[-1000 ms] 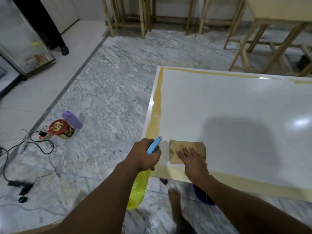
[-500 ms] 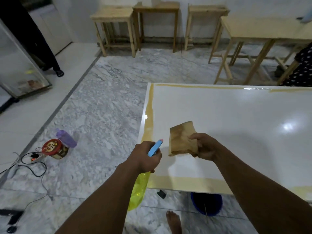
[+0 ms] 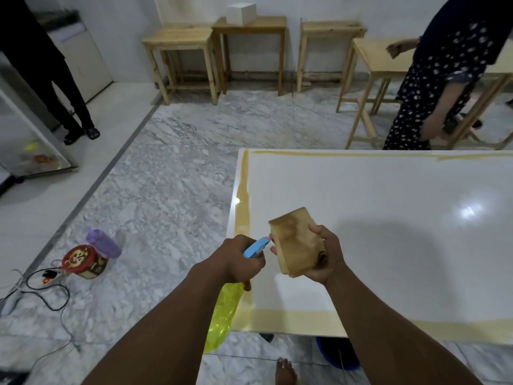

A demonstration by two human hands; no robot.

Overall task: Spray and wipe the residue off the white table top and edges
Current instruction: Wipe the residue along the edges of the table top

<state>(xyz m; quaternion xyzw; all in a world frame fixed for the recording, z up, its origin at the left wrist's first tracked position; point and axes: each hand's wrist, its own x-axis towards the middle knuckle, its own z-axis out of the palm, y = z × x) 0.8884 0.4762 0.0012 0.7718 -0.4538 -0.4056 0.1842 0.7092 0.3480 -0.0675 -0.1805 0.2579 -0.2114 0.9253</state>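
The white table top [image 3: 388, 218] fills the right half of the view, with a yellowish-brown residue band [image 3: 242, 201] along its left, far and near edges. My left hand [image 3: 236, 259] grips a spray bottle [image 3: 222, 315] with a yellow body and a blue nozzle, at the table's near left corner. The nozzle points at a folded, brown-stained cloth [image 3: 295, 241]. My right hand [image 3: 326, 257] holds that cloth up above the table, just right of the nozzle.
A purple-lidded bottle [image 3: 104, 241], a red-lidded tin [image 3: 83, 261] and cables [image 3: 47, 290] lie on the marble floor to the left. A blue bucket [image 3: 337, 354] sits under the table. Wooden stools [image 3: 180, 51] line the back wall. One person [image 3: 444, 79] stands behind the table, another at far left.
My right hand has lifted the cloth off the table and turned it toward the spray nozzle. My view has tilted up, showing more of the room.
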